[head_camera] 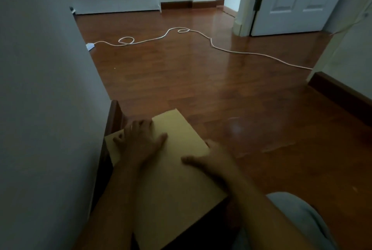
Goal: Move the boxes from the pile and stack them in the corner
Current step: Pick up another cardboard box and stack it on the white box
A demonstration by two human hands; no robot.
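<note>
A plain brown cardboard box (pixel 173 185) sits low at the bottom centre, its flat top facing me, close beside the wall on the left. My left hand (pixel 138 141) lies flat on the far left part of the top, fingers spread. Over the box's right edge rests my right hand (pixel 211 159), its thumb on the top and its fingers hidden down the side. What the box rests on is hidden. No other boxes are in view.
A grey wall (pixel 40 88) with a dark wooden skirting (pixel 114 116) runs along the left. A white cable (pixel 201 36) snakes across the wooden floor (pixel 221 88) ahead. A white door (pixel 291 0) stands at the far right. My knee (pixel 298 213) is at the bottom right.
</note>
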